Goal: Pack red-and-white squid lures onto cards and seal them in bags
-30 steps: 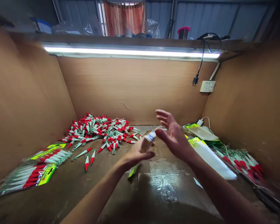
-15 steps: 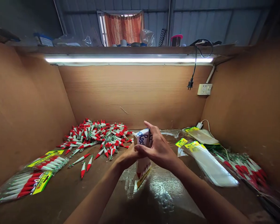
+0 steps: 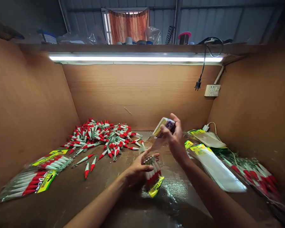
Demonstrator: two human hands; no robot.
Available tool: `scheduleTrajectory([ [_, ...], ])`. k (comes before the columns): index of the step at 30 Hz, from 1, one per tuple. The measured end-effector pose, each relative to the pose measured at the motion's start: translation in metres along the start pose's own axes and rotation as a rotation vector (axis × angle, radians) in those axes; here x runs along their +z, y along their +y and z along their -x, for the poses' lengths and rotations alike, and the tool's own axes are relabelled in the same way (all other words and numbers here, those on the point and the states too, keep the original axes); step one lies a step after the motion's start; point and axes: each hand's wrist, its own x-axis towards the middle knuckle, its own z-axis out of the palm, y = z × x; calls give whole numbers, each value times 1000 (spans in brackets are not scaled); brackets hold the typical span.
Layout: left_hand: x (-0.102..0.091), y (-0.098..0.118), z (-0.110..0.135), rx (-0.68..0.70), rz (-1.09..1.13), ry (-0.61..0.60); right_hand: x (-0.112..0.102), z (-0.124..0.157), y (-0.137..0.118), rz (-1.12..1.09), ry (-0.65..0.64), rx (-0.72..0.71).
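Note:
My left hand (image 3: 139, 169) is closed around a clear packet of red-and-white fishing lures (image 3: 153, 174), its yellow-green header hanging down toward the table. The hooked ends of the lures are near my fingers. Above and to the right, my right hand (image 3: 177, 141) grips a small white block with dark blue writing and a yellowish side (image 3: 165, 125); its exact kind is unclear. A pale, see-through strip shows between the block and the packet, and I cannot tell which one it belongs to.
Loose red-and-white lures (image 3: 104, 137) are heaped at the back left. Filled lure packets (image 3: 26, 185) lie at the left. Flat clear bags with yellow headers (image 3: 218, 167) and more lures (image 3: 254, 172) lie on the right. A black plug (image 3: 198, 85) hangs near the wall socket (image 3: 212, 90).
My hands have moved apart. The right hand has lifted the white block up and right, off the packet. The packet, now tilted, shows its lures and header in my left hand.

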Motion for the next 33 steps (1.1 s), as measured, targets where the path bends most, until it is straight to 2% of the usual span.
scheduleTrajectory([
  [2,-4,-4,5,-23,44,18,-9,-14,17,129,70,-21],
  [4,-8,-5,10,-29,83,28,-17,-23,44,361,32,27],
  [8,-13,3,19,-32,139,54,-22,-25,98,792,-352,296],
  [10,-15,8,22,-49,160,53,-19,-21,107,902,-438,298],
  [12,-16,11,25,-83,179,33,-11,-15,101,838,-474,199],
  [14,-14,14,26,-120,197,8,0,-8,87,572,-623,158],
  [16,-10,15,27,-138,208,-10,11,0,75,246,-848,238],
  [18,-7,17,26,-144,196,-12,20,9,72,24,-988,369],
  [20,-6,18,25,-144,155,32,25,15,78,-55,-980,471],
  [22,-9,16,24,-149,83,143,27,16,89,-34,-890,524],
  [25,-17,11,23,-164,-29,331,25,14,103,133,-812,478],
  [28,-22,5,20,-129,-96,430,25,13,102,280,-794,394],
  [30,-23,3,17,-62,-151,483,27,17,93,335,-684,289],
  [31,-22,3,16,-26,-182,508,29,21,86,367,-595,176],
  [33,-18,4,14,50,-260,527,33,30,70,420,-456,-139],
])
